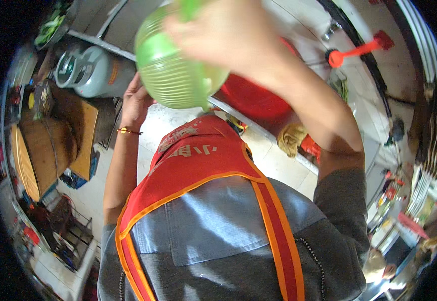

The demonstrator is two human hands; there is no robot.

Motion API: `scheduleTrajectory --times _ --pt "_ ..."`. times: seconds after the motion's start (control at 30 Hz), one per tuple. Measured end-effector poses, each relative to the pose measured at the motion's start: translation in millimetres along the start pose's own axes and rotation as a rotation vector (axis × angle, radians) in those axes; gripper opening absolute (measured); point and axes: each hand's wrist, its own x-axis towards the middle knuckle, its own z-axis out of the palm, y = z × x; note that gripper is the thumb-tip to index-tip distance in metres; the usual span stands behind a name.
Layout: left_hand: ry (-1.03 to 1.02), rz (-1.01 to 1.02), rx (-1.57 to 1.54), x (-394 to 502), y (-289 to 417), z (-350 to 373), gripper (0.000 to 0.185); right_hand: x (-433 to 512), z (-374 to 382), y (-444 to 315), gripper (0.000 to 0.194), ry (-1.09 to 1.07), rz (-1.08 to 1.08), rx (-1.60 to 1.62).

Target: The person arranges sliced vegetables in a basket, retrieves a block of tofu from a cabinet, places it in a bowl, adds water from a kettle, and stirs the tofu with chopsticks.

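My right hand is blurred at the top of the view, its fingers closed on a green ribbed plastic scoop. Part of a brighter green handle shows above the fingers. The rounded bowl of the scoop is turned towards me, so its inside is hidden. Left of it is my left hand, with a beaded cord on the wrist. The scoop covers some of its fingers, and I cannot tell whether they grip anything. Behind my right forearm sits a red basin, partly hidden.
A grey gas cylinder lies left of the scoop in view, near a round wooden block. Right of the basin are a tan cloth and an orange-red handled tool. Leafy greens fill a container at upper left.
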Motion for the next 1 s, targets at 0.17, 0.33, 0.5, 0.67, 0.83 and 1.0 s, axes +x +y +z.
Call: scheduleTrajectory --times 0.17,0.33,0.5,0.67,0.83,1.0 --pt "-0.026 0.009 -0.111 0 -1 -4 0.024 -2 28 -4 0.021 0.070 -0.068 -0.088" --pt "-0.044 -0.045 0.005 5 -1 -12 0.039 -5 16 6 0.024 0.073 -0.064 -0.185" --pt "-0.114 -0.043 0.080 6 2 -10 0.052 -4 18 22 0.026 0.117 -0.071 -0.225" --pt "-0.084 -0.043 0.080 6 2 -7 0.054 3 19 37 0.021 0.143 0.001 -0.135" --pt "-0.070 -0.051 0.072 4 3 -5 0.055 7 24 48 0.030 0.128 0.003 -0.167" --pt "-0.110 -0.084 0.139 1 8 1 0.027 3 32 52 0.028 0.094 -0.016 -0.093"
